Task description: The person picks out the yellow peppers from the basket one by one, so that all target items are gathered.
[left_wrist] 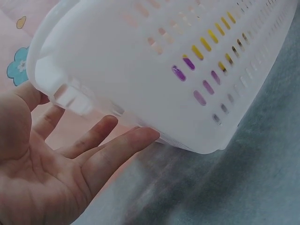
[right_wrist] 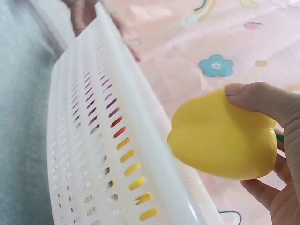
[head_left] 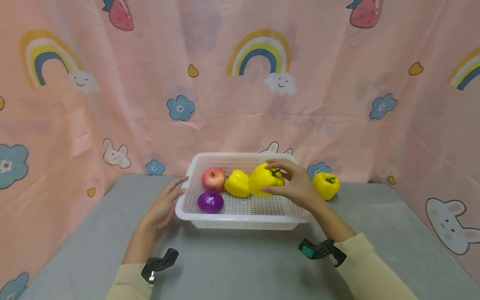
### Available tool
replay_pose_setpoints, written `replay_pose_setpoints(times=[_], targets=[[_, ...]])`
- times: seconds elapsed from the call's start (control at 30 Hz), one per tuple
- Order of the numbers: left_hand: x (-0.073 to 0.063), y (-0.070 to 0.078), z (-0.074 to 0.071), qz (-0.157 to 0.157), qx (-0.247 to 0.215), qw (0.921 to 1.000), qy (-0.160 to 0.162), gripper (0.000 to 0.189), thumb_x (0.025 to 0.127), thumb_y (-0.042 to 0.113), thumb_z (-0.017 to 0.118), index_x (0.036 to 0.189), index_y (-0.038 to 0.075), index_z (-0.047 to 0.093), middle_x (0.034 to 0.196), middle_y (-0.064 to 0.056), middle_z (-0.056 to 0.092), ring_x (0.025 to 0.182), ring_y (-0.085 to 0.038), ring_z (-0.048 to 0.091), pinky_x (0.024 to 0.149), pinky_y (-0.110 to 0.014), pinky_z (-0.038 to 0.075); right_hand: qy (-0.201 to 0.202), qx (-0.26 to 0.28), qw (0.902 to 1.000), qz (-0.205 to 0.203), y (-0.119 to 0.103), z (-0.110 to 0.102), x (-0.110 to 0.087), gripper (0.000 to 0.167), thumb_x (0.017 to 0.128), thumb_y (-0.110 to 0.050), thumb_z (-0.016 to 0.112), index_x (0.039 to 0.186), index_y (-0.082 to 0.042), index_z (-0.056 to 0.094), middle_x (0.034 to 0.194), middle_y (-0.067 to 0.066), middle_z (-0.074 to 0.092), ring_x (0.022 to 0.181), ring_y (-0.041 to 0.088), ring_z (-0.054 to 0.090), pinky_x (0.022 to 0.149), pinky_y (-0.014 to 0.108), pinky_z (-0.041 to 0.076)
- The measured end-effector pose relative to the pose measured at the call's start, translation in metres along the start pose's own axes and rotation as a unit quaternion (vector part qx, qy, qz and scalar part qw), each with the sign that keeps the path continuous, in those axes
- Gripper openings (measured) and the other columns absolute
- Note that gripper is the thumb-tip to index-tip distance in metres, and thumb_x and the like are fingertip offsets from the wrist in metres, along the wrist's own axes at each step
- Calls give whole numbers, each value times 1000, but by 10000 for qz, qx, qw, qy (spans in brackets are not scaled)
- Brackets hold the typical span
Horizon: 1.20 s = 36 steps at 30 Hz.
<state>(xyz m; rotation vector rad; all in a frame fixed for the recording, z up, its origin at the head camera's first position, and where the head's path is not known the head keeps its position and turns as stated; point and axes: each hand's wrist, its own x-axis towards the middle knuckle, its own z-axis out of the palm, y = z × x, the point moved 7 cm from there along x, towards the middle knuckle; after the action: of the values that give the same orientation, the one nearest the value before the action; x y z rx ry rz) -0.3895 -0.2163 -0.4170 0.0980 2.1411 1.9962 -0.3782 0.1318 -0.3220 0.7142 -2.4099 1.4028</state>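
Observation:
A yellow bell pepper point(head_left: 259, 182) with a green stem is gripped between the thumb and fingers of my right hand point(head_left: 298, 185), over the right part of the white plastic basket point(head_left: 240, 217). In the right wrist view this pepper point(right_wrist: 220, 136) is held beside and above the basket's rim. My left hand point(head_left: 162, 206) is at the basket's left end, fingers fairly straight, fingertips right at the rim and wall. Inside the basket lie a red apple point(head_left: 213, 179), a round glossy purple vegetable point(head_left: 211, 202) and another yellow bell pepper point(head_left: 238, 183).
One more yellow bell pepper point(head_left: 326, 186) stands on the grey table point(head_left: 240, 262), right of the basket and behind my right forearm. A pink patterned curtain point(head_left: 240, 104) hangs along the table's back and sides. Each wrist wears a dark strap-on device point(head_left: 161, 263).

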Motion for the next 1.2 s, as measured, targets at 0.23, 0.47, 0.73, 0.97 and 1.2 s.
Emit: replay_pose_setpoints(times=[0.23,0.47,0.73,0.97,1.2], targets=[[-1,-1,-1,80,-1,9999,-99,54,109,30,42,160,25,26,162,-15,32,137,-38,52,98,-39,58,276,10,9995,-157,3,-21,-11,47,78,-8,86,121,-6,69,143,13,59,137,35,50,113,64,41],[-2,-1,-1,18,-12,10000,-27,53,109,30,42,160,25,26,164,-14,30,141,-41,47,101,-44,56,636,-147,9974,-301,4,-43,-21,45,79,-3,84,121,-4,69,144,12,58,133,13,51,115,34,44],[-1,-2,-1,16,-21,10000,-15,54,109,31,43,160,25,27,163,-15,31,140,-42,48,100,-44,57,1023,-585,9917,-509,6,-68,-26,46,75,-1,86,118,-4,70,142,12,60,124,-12,48,102,4,39],[-1,-3,-2,-1,-42,10000,23,53,109,30,42,159,25,28,163,-15,31,141,-43,47,101,-46,56,1322,-824,9866,-487,4,-91,-32,51,74,-1,87,123,-4,70,141,14,60,121,-12,50,104,5,39],[-2,-2,-2,0,-17,10000,-5,53,109,30,42,160,26,27,164,-15,29,143,-44,44,104,-48,54,1824,-1034,9775,-228,17,-115,-40,53,77,-4,86,127,-5,69,144,8,60,123,-12,49,113,17,42]])
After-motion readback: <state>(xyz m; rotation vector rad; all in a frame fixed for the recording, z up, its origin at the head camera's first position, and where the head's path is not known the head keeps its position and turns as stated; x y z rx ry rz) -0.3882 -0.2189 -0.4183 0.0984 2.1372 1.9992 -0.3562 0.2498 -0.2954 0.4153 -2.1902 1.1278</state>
